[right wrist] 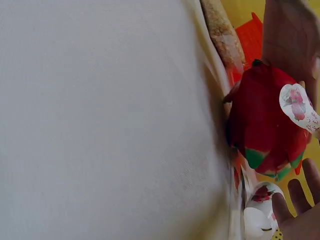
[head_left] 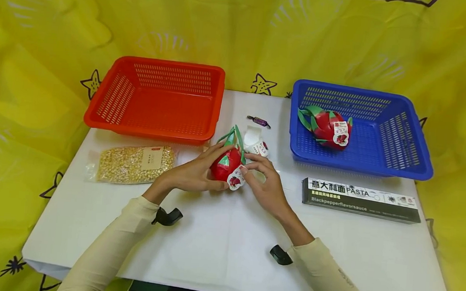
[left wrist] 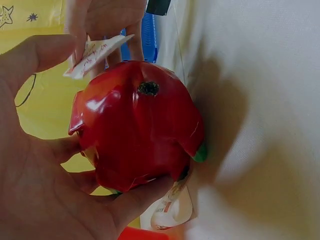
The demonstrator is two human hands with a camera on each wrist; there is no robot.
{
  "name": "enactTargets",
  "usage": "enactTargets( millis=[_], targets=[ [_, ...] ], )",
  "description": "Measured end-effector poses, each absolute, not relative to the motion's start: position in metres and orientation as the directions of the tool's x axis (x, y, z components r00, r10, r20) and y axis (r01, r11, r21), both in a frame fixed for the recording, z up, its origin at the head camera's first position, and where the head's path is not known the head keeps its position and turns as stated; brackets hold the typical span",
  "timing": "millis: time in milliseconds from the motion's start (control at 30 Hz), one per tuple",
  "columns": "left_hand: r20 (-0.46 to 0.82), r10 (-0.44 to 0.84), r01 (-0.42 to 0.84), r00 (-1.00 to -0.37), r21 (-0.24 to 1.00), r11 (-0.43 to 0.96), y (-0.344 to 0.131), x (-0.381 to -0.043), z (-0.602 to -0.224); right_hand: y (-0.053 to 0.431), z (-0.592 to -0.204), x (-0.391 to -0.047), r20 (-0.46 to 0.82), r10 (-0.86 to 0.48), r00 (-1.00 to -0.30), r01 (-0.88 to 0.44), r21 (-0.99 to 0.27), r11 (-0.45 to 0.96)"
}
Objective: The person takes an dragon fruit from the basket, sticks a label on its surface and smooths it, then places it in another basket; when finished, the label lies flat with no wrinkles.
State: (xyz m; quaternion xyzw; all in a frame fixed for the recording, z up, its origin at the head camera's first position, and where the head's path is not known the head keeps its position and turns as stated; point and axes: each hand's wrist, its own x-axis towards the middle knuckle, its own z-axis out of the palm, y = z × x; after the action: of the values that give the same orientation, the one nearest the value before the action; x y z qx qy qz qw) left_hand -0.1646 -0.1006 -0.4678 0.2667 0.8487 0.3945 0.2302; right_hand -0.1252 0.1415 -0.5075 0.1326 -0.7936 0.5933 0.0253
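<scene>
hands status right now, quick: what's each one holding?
Left hand: closed around the red dragon fruit.
Right hand: pinching the white label with the fruit picture on it.

On the white worktop, a red rectangular plastic basket stands far left, a blue rectangular plastic basket far right with one leafy red-and-green dragon fruit in its left half. A clear plastic bag of yellow kernels lies at the red basket's near side, a long black-and-white box at the blue one's. Centrally, a second red-and-green dragon fruit is between left hand and right hand; beyond it lie a white label roll, then a small purple candy.
</scene>
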Motion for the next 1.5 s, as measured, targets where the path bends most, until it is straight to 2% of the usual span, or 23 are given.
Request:
enactTargets(
  millis=[300, 567, 733, 833, 1000, 1200, 1367, 1500],
  targets=[
    [-0.087, 0.580, 0.321, -0.810, 0.763, 0.562, -0.090, -0.163, -0.471, 0.134, -0.516, -0.129, 0.276, -0.131, -0.952, -0.304, -0.903, 0.305],
    [-0.070, 0.574, 0.335, -0.816, 0.752, 0.568, -0.087, -0.161, -0.470, 0.138, -0.520, -0.134, 0.275, -0.108, -0.955, -0.295, -0.894, 0.336],
    [-0.075, 0.475, 0.280, -0.877, 0.724, 0.630, -0.077, -0.156, -0.473, 0.142, -0.521, -0.132, 0.281, -0.085, -0.956, -0.291, -0.871, 0.395],
    [-0.073, 0.397, 0.238, -0.915, 0.697, 0.676, -0.072, -0.155, -0.474, 0.144, -0.519, -0.130, 0.286, -0.136, -0.949, -0.317, -0.853, 0.415],
    [-0.048, 0.327, 0.209, -0.944, 0.680, 0.703, -0.066, -0.156, -0.475, 0.147, -0.516, -0.133, 0.234, -0.329, -0.915, -0.373, -0.805, 0.462],
    [-0.075, 0.356, 0.208, -0.931, 0.695, 0.688, -0.068, -0.159, -0.476, 0.148, -0.519, -0.141, 0.178, -0.426, -0.887, -0.402, -0.751, 0.523],
    [-0.138, 0.452, 0.205, -0.881, 0.750, 0.629, -0.076, -0.161, -0.474, 0.153, -0.521, -0.143, 0.137, -0.478, -0.867, -0.424, -0.706, 0.567],
    [-0.126, 0.525, 0.278, -0.842, 0.733, 0.621, -0.079, -0.162, -0.475, 0.161, -0.514, -0.144, 0.104, -0.467, -0.878, -0.383, -0.738, 0.556]
  ],
)
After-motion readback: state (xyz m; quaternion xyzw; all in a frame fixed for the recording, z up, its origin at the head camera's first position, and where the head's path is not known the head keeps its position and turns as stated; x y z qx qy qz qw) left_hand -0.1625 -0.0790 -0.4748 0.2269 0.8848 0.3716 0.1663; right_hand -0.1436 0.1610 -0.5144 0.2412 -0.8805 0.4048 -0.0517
